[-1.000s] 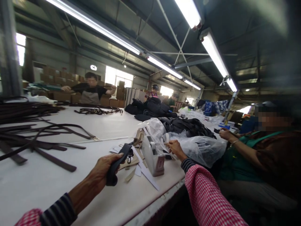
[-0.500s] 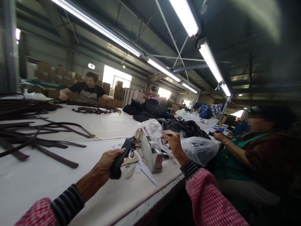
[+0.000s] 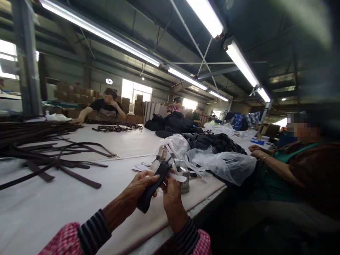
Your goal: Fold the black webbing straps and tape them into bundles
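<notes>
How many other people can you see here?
4: an aproned person on the left, a pink-clad person and a green-clad person beyond the black pile, and a nearer person on the right. Others may be hidden.

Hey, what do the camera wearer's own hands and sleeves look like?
The left hand and right hand are bare, without gloves. Each outer sleeve is red-and-white checked, and a dark cuff with pale stripes shows beyond it.

Factory workshop: long white bench (image 3: pixel 47 212) heaped with dark straps (image 3: pixel 39 131) and black goods (image 3: pixel 172 124), strip lights (image 3: pixel 101 34) under metal roof (image 3: pixel 164 21), stacked cartons (image 3: pixel 62 95), co-workers (image 3: pixel 278 177) around.
</notes>
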Tool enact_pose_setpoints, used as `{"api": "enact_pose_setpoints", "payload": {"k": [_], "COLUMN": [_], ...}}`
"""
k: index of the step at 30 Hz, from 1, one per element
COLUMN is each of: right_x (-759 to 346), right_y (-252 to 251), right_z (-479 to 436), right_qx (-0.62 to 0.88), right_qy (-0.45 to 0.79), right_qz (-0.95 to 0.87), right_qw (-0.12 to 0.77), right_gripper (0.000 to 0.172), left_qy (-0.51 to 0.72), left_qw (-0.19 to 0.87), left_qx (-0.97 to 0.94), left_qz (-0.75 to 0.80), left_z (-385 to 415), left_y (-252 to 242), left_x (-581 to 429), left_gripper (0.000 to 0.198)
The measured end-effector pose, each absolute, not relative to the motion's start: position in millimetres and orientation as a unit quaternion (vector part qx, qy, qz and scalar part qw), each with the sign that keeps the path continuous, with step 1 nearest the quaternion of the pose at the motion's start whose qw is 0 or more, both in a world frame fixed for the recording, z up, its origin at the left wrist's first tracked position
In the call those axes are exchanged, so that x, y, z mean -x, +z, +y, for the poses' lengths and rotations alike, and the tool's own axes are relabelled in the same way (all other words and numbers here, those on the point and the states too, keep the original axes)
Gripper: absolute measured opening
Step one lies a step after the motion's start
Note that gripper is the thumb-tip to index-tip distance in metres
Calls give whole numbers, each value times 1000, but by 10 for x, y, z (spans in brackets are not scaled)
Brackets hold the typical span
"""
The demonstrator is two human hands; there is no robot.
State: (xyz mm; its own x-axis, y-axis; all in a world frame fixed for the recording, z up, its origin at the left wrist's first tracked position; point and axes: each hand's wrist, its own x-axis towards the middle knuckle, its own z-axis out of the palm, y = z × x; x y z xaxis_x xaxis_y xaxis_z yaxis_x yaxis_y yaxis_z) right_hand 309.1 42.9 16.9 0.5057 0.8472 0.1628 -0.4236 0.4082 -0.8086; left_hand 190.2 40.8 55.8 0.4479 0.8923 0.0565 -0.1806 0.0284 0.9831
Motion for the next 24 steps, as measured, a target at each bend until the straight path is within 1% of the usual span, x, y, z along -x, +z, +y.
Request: {"api": "enact_pose_setpoints", "payload": {"k": [3, 6, 9, 11, 14, 17, 21, 24], "right_x": [-3056, -3045, -3089, -3143, -3220, -3234, -3174, -3160], "right_y": [193, 173, 144, 123, 97, 105, 158, 164], "right_z": [407, 350, 309, 306, 329, 328, 252, 199], "right_qx": [348, 364, 371, 370, 393, 415, 397, 390], "right_qy": [425, 437, 434, 415, 352, 293, 278, 284], "right_qz": [-290, -277, -308, -347, -383, -393, -414, -429], "right_qw": [784, 774, 761, 755, 758, 766, 771, 764], "right_gripper": [18, 18, 19, 19, 21, 19, 13, 15], "left_qy": [418, 437, 444, 421, 388, 395, 411, 415], "left_qw": [642, 638, 628, 630, 645, 659, 659, 647], "left_qx": [-563, -552, -563, -580, -593, -589, -581, -585], "left_qz": [309, 310, 303, 300, 285, 251, 244, 258], "left_z": [428, 477, 533, 566, 594, 582, 551, 556], "left_y": [550, 564, 570, 560, 537, 534, 562, 592], "left_x": [-1894, -1859, -1806, -1776, -1764, -1784, -1788, -1765], "left_gripper": [50, 51, 51, 51, 47, 45, 47, 42]}}
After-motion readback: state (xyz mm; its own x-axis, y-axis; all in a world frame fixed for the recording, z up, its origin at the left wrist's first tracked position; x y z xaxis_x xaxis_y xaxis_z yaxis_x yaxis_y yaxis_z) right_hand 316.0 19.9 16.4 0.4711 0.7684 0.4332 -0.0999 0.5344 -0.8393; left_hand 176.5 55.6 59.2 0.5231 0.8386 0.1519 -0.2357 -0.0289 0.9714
